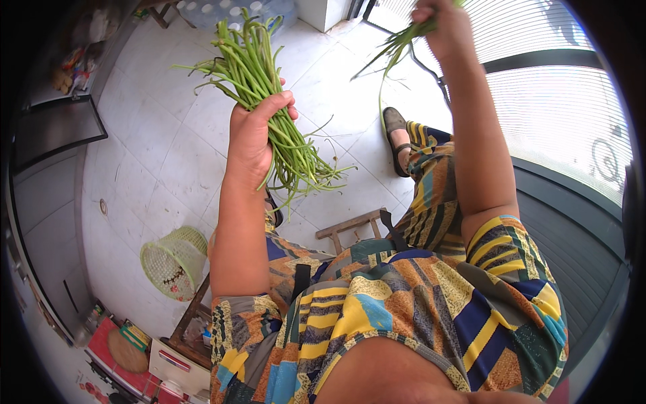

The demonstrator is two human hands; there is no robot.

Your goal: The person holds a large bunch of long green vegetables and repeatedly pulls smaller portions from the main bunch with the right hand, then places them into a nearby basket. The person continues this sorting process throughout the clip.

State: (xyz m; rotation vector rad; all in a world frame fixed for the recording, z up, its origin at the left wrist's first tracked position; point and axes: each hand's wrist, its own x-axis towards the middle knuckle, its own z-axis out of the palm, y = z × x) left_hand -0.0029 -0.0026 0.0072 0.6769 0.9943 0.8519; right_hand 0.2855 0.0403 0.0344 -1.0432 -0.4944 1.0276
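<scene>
My left hand (252, 134) grips a thick bundle of long green vegetable stems (242, 58) around its middle. Both ends of the bundle stick out beyond the fist, and the thin lower ends hang loose and curled. Higher up on the right, my right hand (450, 33) is closed on a smaller bunch of green stems (401, 44), slightly blurred and partly cut off by the top edge of the view. A few long strands trail down from that bunch above the floor. The two hands are well apart, both raised over the tiled floor (161, 121).
A light green plastic wastebasket (174, 252) lies tilted at the lower left. Part of a wooden stool (348, 225) shows by my legs. A ribbed translucent door panel (555, 106) stands right. Large plastic bottles (227, 12) are at the top; a round wooden board (127, 352) is lower left.
</scene>
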